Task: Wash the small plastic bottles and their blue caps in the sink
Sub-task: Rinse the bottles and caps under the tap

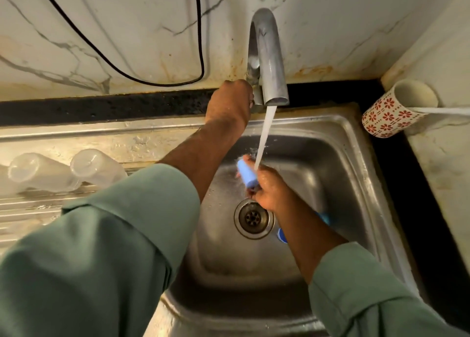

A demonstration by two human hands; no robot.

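The right hand (269, 186) grips a blue cap (246, 175) directly under the running stream from the tap (269, 56), low in the sink (330, 138) and just above the drain (254, 219). The left hand (230, 102) reaches up and away from it, fingers curled round the tap's valve at the base of the spout, so it looks set to adjust the flow. To rinse well, the cap should probably be turned in the fingers so water runs into its hollow side as well as over the outside, and the grip kept firm, since wet plastic will likely slip and the drain sits right beneath. The flow seems strong enough to splash; easing the valve a little may help. More blue pieces (283, 235) lie in the basin under the right forearm, partly hidden, so I cannot tell how many remain. Two clear plastic bottles (40, 171) lie on their sides on the draining surface (152, 143), well to the left of both hands. A red-flowered mug (391, 112) stands far right of the right hand.
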